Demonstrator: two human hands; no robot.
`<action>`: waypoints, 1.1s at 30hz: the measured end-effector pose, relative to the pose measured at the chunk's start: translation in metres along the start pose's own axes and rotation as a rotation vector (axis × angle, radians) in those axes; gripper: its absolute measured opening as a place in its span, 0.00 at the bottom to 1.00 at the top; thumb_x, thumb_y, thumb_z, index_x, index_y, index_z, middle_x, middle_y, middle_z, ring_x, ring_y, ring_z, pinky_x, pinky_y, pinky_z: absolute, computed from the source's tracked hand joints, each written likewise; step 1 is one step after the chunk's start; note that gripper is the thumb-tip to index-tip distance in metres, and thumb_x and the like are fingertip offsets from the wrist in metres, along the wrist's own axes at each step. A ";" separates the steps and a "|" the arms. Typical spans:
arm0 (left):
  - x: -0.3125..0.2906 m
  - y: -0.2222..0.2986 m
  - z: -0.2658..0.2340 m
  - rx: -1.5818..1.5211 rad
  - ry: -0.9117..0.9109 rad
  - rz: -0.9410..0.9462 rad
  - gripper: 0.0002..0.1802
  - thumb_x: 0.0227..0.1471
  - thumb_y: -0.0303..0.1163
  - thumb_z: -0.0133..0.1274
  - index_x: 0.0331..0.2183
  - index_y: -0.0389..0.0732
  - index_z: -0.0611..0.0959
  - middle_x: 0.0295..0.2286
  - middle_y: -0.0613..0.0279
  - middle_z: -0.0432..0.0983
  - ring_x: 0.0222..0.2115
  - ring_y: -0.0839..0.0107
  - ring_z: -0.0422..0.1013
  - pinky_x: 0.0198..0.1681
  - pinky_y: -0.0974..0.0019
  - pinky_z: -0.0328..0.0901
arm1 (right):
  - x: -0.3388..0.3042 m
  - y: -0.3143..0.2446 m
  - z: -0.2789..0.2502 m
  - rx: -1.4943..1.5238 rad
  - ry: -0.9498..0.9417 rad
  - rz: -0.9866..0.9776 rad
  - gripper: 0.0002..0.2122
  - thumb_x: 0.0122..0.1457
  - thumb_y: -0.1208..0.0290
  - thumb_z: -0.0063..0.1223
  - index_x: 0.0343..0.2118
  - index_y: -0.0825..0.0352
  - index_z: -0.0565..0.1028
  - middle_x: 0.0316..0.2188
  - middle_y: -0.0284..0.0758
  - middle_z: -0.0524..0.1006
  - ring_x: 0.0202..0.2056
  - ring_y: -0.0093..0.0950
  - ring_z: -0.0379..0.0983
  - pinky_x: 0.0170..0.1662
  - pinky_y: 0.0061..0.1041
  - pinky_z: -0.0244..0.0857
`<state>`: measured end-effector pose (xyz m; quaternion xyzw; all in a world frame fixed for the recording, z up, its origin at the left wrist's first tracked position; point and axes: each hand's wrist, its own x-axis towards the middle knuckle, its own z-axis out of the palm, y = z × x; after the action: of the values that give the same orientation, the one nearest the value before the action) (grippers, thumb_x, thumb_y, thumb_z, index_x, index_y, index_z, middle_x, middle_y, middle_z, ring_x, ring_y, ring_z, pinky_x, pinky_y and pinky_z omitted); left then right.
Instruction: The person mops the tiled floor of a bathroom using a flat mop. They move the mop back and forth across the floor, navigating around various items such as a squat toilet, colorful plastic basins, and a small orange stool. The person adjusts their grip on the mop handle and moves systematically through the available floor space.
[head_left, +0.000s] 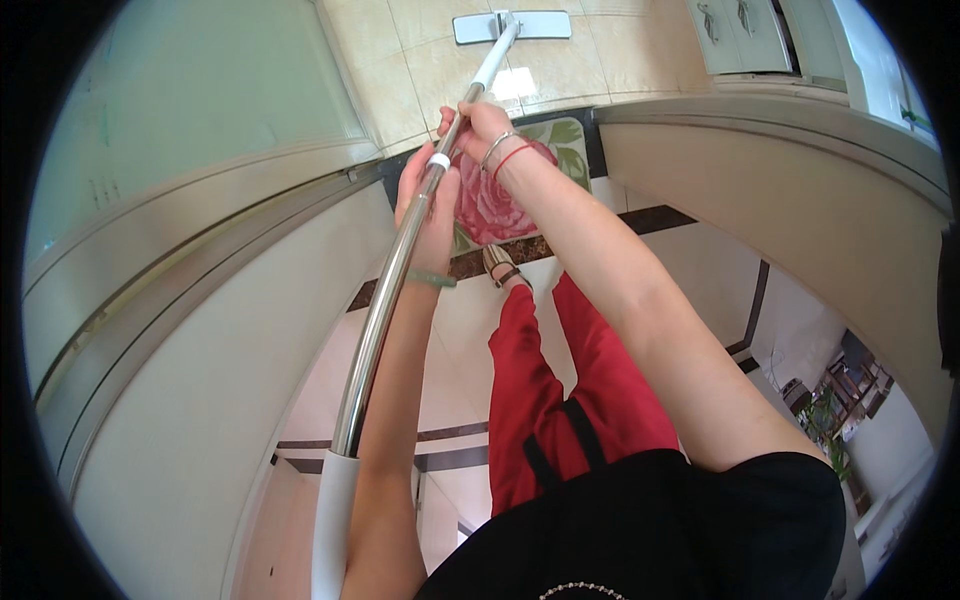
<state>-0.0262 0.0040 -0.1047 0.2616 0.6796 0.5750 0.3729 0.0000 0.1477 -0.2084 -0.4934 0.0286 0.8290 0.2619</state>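
Gripping a flat mop (387, 300) with both hands here, basically looking straight down the pole. Got the right hand (480, 122) farther forward, wrapped around the shaft, with a silver bangle (496, 147) and a thin red band (511, 157) on that wrist. Got the left hand (432, 200) nearer the body, cupped around the same pole right by a white collar (439, 160), with thumb to one side and fingers to the other, plus a greenish band (434, 278) on the wrist. Can't really tell how tight on that one, with the palm mostly tucked behind the shaft. Running from a white handle end (335, 520) beside the left forearm, through silvery metal, then white again, out to a wide rectangular mop head (545, 25) on glossy beige tiles (635, 65). Standing in red trousers (625, 400) and a black top (640, 530), with one strappy shoe (497, 262) at the edge of a dark-edged mat (495, 200) with a big pink rose on it. Can also spot pale cabinet doors (740, 45) at the upper right, a frosted glass panel (215, 100) at the upper left, and a dark stone strip (655, 218) across the pale floor (455, 350) near the mat.
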 end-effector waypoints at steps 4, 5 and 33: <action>-0.039 0.027 -0.003 -0.049 0.013 0.168 0.28 0.58 0.23 0.44 0.59 0.31 0.59 0.57 0.41 0.59 0.59 0.55 0.58 0.63 0.56 0.51 | 0.009 -0.006 -0.012 0.066 0.022 0.051 0.07 0.63 0.76 0.39 0.39 0.75 0.62 0.27 0.41 0.70 0.23 0.32 0.68 0.25 0.35 0.68; -0.053 0.038 -0.004 -0.009 0.034 0.219 0.28 0.58 0.26 0.45 0.58 0.30 0.60 0.57 0.40 0.60 0.59 0.54 0.58 0.62 0.55 0.52 | 0.010 -0.010 -0.020 0.082 0.022 0.045 0.07 0.63 0.75 0.41 0.38 0.74 0.63 0.27 0.40 0.70 0.23 0.32 0.67 0.24 0.34 0.68; 0.086 0.129 0.109 -0.073 0.052 0.590 0.14 0.52 0.15 0.38 0.17 0.35 0.62 0.16 0.57 0.65 0.18 0.68 0.62 0.33 0.54 0.68 | 0.095 -0.172 0.055 -0.274 0.087 0.004 0.10 0.58 0.71 0.33 0.24 0.71 0.64 0.10 0.43 0.65 0.10 0.34 0.62 0.13 0.35 0.55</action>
<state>0.0017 0.1613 -0.0035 0.4194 0.5625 0.6891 0.1815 -0.0004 0.3509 -0.2233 -0.5598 -0.0725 0.8035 0.1892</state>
